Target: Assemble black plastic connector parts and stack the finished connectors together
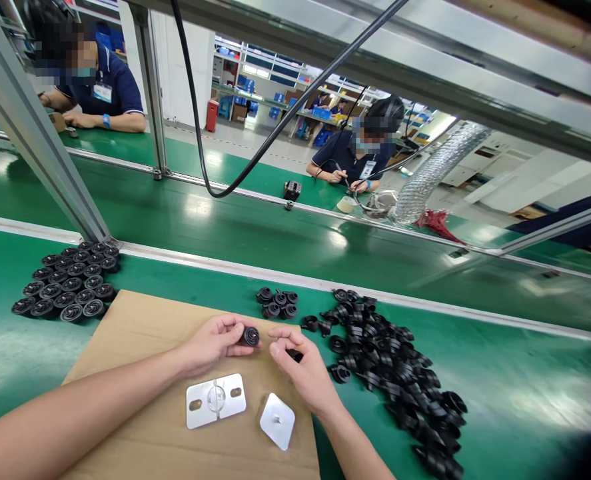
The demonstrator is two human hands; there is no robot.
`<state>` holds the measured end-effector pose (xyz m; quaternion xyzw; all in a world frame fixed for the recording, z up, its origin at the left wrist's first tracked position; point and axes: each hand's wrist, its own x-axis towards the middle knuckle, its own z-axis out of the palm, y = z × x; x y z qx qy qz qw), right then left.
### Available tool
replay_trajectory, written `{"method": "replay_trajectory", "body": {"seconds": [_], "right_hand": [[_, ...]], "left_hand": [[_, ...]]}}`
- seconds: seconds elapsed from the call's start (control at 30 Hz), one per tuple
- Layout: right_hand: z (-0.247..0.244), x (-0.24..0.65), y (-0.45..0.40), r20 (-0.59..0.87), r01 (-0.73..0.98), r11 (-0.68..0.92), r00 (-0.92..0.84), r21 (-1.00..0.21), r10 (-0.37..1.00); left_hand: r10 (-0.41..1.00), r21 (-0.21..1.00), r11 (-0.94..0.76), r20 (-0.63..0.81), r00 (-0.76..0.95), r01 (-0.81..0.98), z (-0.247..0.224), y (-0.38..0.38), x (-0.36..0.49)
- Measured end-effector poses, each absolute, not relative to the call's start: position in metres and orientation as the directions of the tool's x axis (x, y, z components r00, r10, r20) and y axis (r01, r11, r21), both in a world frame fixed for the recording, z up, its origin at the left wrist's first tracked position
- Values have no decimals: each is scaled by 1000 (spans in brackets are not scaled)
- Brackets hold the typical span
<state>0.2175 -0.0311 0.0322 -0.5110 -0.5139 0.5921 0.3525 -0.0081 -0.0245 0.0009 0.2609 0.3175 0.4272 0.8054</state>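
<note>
My left hand (220, 345) grips a round black plastic part (250, 336) between thumb and fingers, its ringed face turned up toward me. Close beside it, my right hand (300, 363) is curled around another black part (294, 355), mostly hidden by the fingers. Both hands are above a sheet of brown cardboard (140, 373). Below them lie a silver metal plate (202, 408) with two slots and a round recess, and a smaller silver diamond-shaped plate (285, 427) with a short stud at its middle.
Black parts stand in rows (70, 283) at the left; a small cluster (276, 303) sits behind the cardboard. A loose pile of black parts (390, 360) spreads at right. Beyond the metal frame (150, 100), two co-workers sit, and a black cable (275, 133) hangs down.
</note>
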Motion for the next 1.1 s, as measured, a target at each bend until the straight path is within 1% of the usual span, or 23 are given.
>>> {"method": "replay_trajectory", "body": {"seconds": [0.03,0.1,0.17,0.23,0.3,0.53,0.67,0.83,0.97,1.1], "right_hand": [[34,217,-32,-260,87,-247,-206,-965,943],[39,216,-33,-344,-53,-360,-195,-931,918],[43,216,-33,-418,-218,-474,-259,-853,871],[45,218,-34,-431,-288,-527,-335,-800,838],[44,220,-34,-420,-270,-527,-368,-806,830],[36,223,-33,-317,-178,-406,-384,-896,867],[38,222,-32,-299,-200,-405,-410,-892,861],[35,225,-31,-271,-209,-372,-393,-904,879],[31,223,-32,-216,-131,-280,-368,-951,905],[25,219,-34,-161,-38,-182,-315,-982,935]], "left_hand": [[851,692,503,-292,436,-519,1,-24,-8],[849,696,506,-296,438,-509,1,-25,-8],[846,697,510,-301,440,-504,1,-25,-7],[844,693,512,-297,447,-508,0,-25,-7],[842,692,512,-287,457,-509,0,-25,-8],[865,728,458,-233,444,-510,-1,-25,-9],[867,731,455,-235,439,-508,1,-26,-10],[894,792,396,-219,391,-464,2,-28,-12],[903,832,367,-212,373,-416,0,-29,-12],[880,833,360,-154,449,-420,-4,-28,-10]]}}
